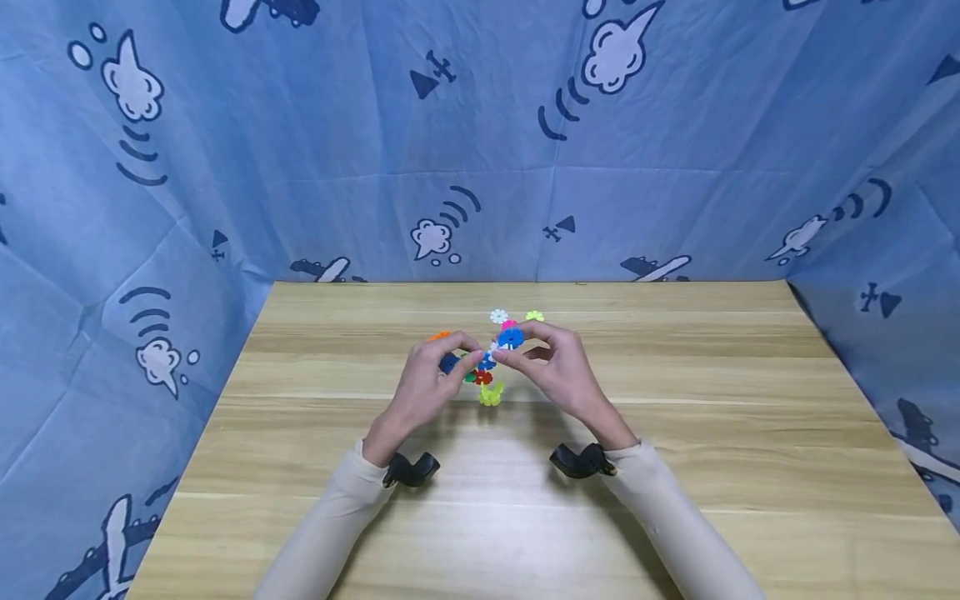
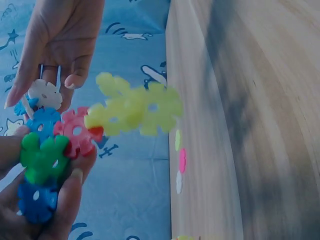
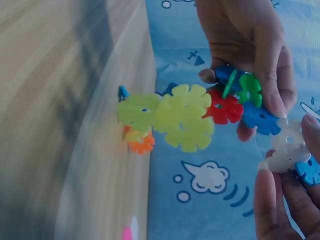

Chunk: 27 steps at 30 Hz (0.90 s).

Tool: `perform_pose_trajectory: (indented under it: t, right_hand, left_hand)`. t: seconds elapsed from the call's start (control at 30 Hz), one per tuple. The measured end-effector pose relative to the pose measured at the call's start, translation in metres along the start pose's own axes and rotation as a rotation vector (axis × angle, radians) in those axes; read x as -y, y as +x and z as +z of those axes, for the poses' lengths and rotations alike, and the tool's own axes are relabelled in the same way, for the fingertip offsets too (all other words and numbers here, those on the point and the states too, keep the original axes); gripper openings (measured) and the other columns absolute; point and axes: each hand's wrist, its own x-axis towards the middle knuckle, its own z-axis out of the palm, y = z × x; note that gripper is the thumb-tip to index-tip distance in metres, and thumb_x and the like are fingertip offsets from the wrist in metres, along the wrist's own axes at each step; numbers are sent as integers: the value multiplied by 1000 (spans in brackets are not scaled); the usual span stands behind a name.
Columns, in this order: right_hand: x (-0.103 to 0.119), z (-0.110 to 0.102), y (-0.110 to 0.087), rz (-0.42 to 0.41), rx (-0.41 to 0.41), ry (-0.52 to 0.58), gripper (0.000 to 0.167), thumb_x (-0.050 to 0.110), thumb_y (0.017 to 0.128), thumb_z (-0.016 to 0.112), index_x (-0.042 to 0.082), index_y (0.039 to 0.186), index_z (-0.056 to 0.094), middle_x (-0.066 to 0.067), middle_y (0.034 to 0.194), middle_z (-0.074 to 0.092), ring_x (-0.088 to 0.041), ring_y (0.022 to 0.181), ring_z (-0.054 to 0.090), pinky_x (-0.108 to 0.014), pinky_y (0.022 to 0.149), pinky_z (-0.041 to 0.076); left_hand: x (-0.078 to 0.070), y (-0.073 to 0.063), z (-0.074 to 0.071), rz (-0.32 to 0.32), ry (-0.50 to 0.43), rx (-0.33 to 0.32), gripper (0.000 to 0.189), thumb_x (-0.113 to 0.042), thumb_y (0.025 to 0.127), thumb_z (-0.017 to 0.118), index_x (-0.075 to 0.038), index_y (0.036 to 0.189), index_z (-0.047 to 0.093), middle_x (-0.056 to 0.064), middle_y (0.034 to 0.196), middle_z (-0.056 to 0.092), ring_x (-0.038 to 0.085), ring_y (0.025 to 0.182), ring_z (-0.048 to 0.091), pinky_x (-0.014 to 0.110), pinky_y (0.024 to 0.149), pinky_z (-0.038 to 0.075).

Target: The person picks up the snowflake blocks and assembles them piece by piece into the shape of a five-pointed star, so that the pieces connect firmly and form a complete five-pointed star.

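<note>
Both hands hold one joined cluster of notched plastic snowflake discs above the table. My left hand [image 1: 426,379] grips it around a green disc [image 2: 44,159] and a dark blue disc [image 2: 37,201]. With thumb and fingers, my right hand [image 1: 564,371] pinches the other end, at the white discs [image 3: 288,159] and a bright blue disc [image 3: 309,171]. Between the hands are another blue disc [image 3: 260,119] and a red disc [image 3: 225,106]. Several yellow discs [image 2: 161,107] stick out from the red one, towards my body in the head view.
Beyond the hands, a loose white disc [image 1: 498,316], a pink disc [image 1: 509,324] and a yellow-green disc [image 1: 534,316] lie on the wooden table [image 1: 712,375]. Orange pieces [image 1: 440,335] lie behind my left hand. A blue patterned cloth [image 1: 480,125] hangs around the table.
</note>
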Motion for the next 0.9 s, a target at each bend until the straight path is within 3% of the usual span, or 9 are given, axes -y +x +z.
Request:
perform_pose_trajectory:
  t: [0.17, 0.37, 0.5, 0.77, 0.9]
  right_hand:
    - [-2, 9, 0, -73, -57, 8, 27, 16, 89, 84, 4, 112, 76, -12, 111, 78, -27, 99, 74, -25, 82, 64]
    - [-4, 12, -2, -175, -66, -27, 25, 13, 88, 84, 4, 110, 76, -9, 103, 79, -22, 95, 75, -28, 86, 64]
    - [-5, 10, -2, -212, -44, -68, 22, 15, 88, 84, 7, 108, 77, -7, 98, 78, -20, 89, 77, -26, 82, 64]
    - [-4, 9, -1, -158, -51, -77, 21, 19, 87, 86, 9, 105, 77, -5, 96, 78, -17, 85, 76, -36, 92, 63]
    - [-4, 9, -2, -194, -52, -114, 20, 18, 86, 87, 10, 102, 77, -3, 91, 78, -15, 83, 74, -34, 83, 63]
  left_hand:
    - [-1, -1, 2, 41, 55, -88, 16, -24, 100, 70, -11, 96, 77, 6, 96, 81, 17, 74, 69, 32, 74, 57]
    - [0, -2, 2, 52, 19, -129, 13, -21, 98, 72, -11, 93, 77, 6, 92, 81, 17, 78, 73, 29, 74, 57]
    - [2, -3, 3, 73, 25, -136, 11, -19, 97, 73, -11, 91, 77, 5, 89, 81, 16, 72, 71, 32, 67, 56]
    - [1, -2, 7, 34, -25, -141, 11, -19, 97, 73, -11, 92, 78, 6, 89, 81, 17, 78, 74, 35, 71, 57]
    - [1, -3, 9, 30, -18, -152, 9, -17, 96, 75, -11, 90, 78, 5, 87, 80, 15, 74, 70, 25, 68, 51]
